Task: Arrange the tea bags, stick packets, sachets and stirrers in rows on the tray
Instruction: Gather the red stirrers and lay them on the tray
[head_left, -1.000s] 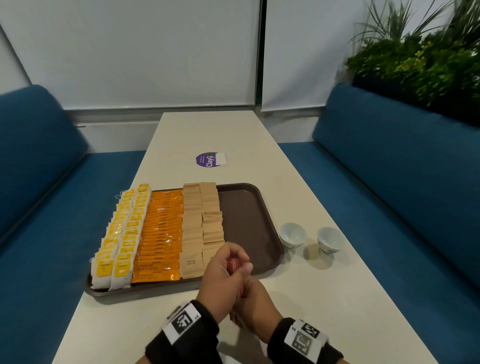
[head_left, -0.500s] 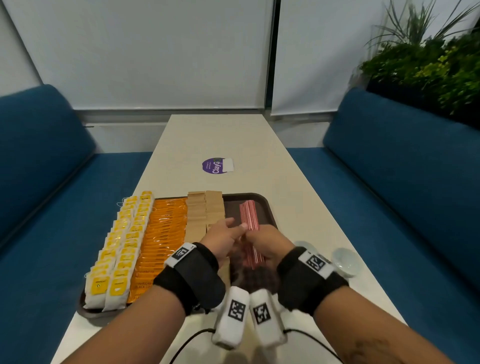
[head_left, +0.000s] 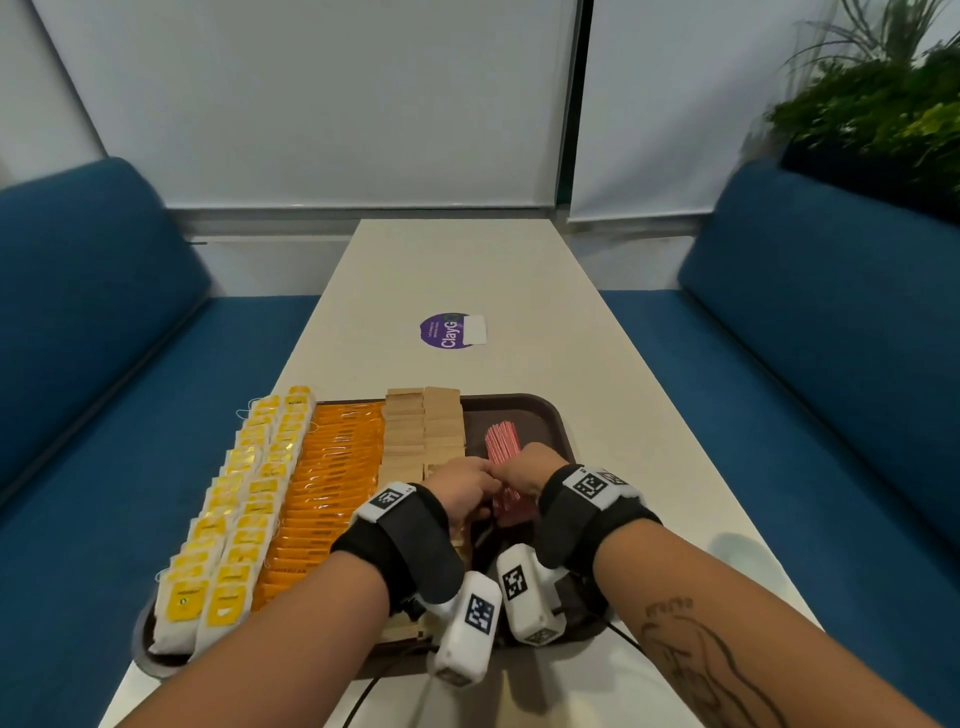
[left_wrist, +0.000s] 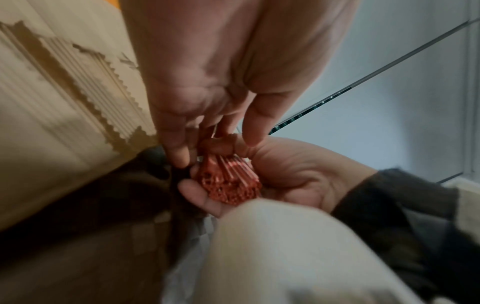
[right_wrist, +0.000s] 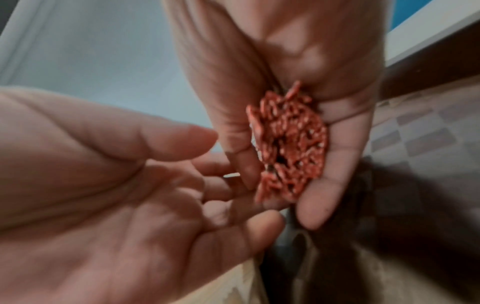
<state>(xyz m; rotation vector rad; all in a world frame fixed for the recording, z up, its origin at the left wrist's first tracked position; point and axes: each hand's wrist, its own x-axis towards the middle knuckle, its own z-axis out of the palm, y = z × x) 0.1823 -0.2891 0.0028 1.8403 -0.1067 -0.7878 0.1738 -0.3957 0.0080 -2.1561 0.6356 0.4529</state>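
A brown tray (head_left: 540, 410) holds rows of yellow tea bags (head_left: 249, 499), orange stick packets (head_left: 332, 478) and tan sachets (head_left: 423, 436). Over its bare right part my right hand (head_left: 519, 473) grips a bundle of red stirrers (head_left: 501, 447) that points away from me. In the right wrist view the right hand (right_wrist: 285, 51) has thumb and fingers wrapped round the stirrer ends (right_wrist: 291, 148). My left hand (head_left: 462, 488) lies beside it, and in the left wrist view its fairly straight fingers (left_wrist: 179, 152) touch the bundle (left_wrist: 228, 181). The bundle's middle is hidden by both hands.
The tray sits on a long pale table (head_left: 519, 270) with a purple sticker (head_left: 452, 331) beyond it. Blue benches (head_left: 831, 312) run along both sides and a plant (head_left: 883, 114) stands at the back right. Wrist camera units (head_left: 467, 634) and cables hang over the tray's near edge.
Both hands have carried the stirrer bundle from the tray's near edge forward over its bare right part. The bundle now points away from me, low over the tray.
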